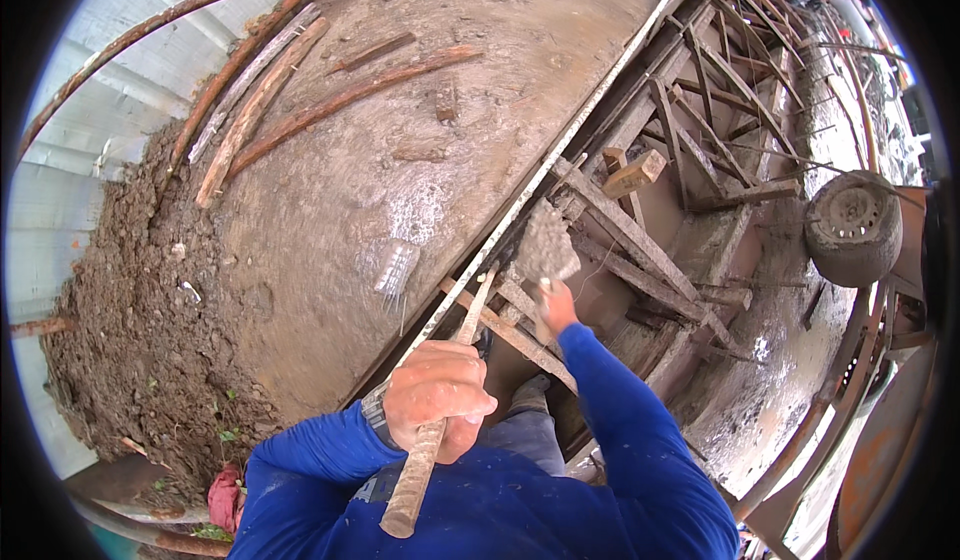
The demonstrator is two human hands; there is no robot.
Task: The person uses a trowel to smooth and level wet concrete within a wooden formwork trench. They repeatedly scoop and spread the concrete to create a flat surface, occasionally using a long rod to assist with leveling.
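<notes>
My left hand (440, 395) is wrapped round a thick, pale wooden stick (412, 485), just in front of my chest. The stick slants away to the far right, and its far end overlaps a long, light-coloured straight edge (520, 205) along the formwork. Farther right, my right hand (556, 312) is closed on what looks like a trowel (548, 244), its broad blade caked with grey mortar. The trowel's handle is hidden in my fingers. That blade is over the timber framing, beside a slanting plank (630, 230). A wooden brace (520, 340) crosses just below my right hand.
Wet, muddy concrete (330, 240) spreads to the left, with long timber poles (350, 110) lying on it. Heaped soil (150, 320) borders a metal sheet wall (60, 220). Braced timber formwork (720, 120) fills the right side, beside a muddy wheel (853, 228).
</notes>
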